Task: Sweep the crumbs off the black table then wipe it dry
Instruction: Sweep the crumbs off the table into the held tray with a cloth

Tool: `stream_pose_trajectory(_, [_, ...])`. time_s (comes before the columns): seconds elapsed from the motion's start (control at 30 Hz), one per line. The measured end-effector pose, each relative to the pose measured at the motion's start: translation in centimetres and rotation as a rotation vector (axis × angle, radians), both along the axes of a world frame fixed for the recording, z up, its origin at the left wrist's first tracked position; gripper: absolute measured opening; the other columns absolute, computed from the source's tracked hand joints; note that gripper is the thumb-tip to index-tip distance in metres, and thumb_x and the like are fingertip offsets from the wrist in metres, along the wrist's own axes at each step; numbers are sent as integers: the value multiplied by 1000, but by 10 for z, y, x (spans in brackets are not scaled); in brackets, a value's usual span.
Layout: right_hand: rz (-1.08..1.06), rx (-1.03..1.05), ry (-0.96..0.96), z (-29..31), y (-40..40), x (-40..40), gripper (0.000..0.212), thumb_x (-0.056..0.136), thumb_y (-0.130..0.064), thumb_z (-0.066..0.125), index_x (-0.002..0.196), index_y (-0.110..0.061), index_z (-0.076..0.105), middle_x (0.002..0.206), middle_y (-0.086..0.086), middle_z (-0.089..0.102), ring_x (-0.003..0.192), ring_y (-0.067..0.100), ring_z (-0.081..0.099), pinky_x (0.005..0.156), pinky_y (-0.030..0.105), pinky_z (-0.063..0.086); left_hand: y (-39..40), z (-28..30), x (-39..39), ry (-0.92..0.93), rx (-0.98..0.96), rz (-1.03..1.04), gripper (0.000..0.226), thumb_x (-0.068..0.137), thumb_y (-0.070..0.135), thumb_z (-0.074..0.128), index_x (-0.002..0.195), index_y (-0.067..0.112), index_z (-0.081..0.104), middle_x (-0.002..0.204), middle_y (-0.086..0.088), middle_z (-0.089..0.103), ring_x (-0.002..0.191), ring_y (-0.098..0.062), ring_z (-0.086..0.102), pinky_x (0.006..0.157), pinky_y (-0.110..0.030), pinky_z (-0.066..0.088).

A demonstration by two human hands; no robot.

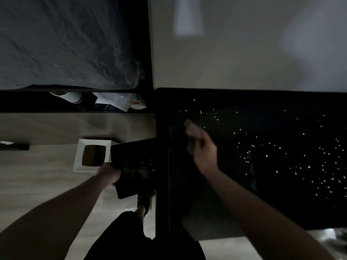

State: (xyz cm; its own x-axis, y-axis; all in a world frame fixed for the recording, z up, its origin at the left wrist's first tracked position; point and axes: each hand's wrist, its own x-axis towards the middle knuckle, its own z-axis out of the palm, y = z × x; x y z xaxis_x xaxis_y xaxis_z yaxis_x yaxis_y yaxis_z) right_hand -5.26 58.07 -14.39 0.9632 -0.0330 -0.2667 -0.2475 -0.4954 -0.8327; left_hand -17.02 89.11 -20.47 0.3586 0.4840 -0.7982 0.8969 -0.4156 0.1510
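- Crumbs (293, 162): small pale specks scattered over the black table (281, 102), thickest toward the right edge, thinner near the far left corner. Strip along the table's left edge looks mostly free of them. Specks read as dry, light, loose bits; prob. slide easily on the top.
- Table: flat, dark, smooth top w/ faint sheen, rounded far left corner, far edge against a pale wall (244, 44).
- Right hand (203, 152) over the left part of the table, fingers curled round a bunched cloth (190, 134); cloth pale, soft-looking, motion-blurred, so can't tell if it touches the top. Held wadded, likely to push crumbs toward the left edge.
- Left hand (109, 175) grips the near corner of a flat dark tray-like pan (133, 166), fingers wrapped round its rim. Pan sits just beside the table's left edge, a bit below the top, placed as a catcher for what gets swept off, I'd judge. Some dim debris seems to lie in it; too dark to be sure.
- White square bin (78, 156) w/ dark inside stands on the floor (47, 175) just left of the pan, handy for emptying.
- Floor: pale, wood-grain look.
- Judgement: sweeping underway, most crumbs left; drying wipe not yet begun.
- Farther off: dark rumpled bedding (65, 44) upper left; white cup (72, 96) and crinkly plastic wrapper (120, 102) in the dark gap below it.
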Motion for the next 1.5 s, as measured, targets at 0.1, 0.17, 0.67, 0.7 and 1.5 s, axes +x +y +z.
stream_pose_trajectory(0.1, [-139, -119, -40, -1, -35, 47, 47, 100, -10, 51, 143, -26, 59, 138, -4, 66, 129, 13, 60, 114, 31, 44, -1, -2, 3, -1, -9, -1, 21, 99, 6, 56, 114, -5, 65, 78, -12, 61, 64, -24, 60, 45, -30, 42])
stream_pose_trajectory(0.17, [-160, -203, -54, -10, -56, 73, 53, 98, -8, 50, 146, -29, 56, 143, -7, 61, 131, 9, 55, 114, 23, 38, 1, -6, 5, -4, -13, 13, 22, 99, 5, 56, 116, -5, 65, 80, -13, 62, 64, -24, 61, 45, -30, 42])
stream_pose_trajectory(0.67, [264, -368, -119, -66, 10, 25, 61, 88, 2, 56, 147, -11, 56, 157, 14, 47, 150, 30, 39, 127, 29, 14, 5, -12, 5, -20, 9, 17, 24, 96, 6, 57, 115, -5, 65, 85, -14, 64, 76, -29, 63, 63, -36, 52])
stream_pose_trajectory(0.7, [283, -289, -123, -60, 27, 10, 61, 87, 5, 56, 146, -13, 57, 155, 12, 50, 147, 27, 42, 125, 22, 16, 5, -11, 6, -23, 7, 21, 24, 95, 7, 57, 114, -5, 66, 88, -16, 66, 80, -31, 65, 66, -38, 54])
stream_pose_trajectory(1.5, [-13, -295, -148, -41, -38, 129, 52, 97, -5, 49, 149, -10, 52, 155, 8, 50, 149, 25, 39, 125, 34, 26, 20, -11, 18, -18, -56, 17, 21, 96, 2, 54, 111, -5, 66, 80, -16, 70, 61, -28, 70, 44, -30, 50])
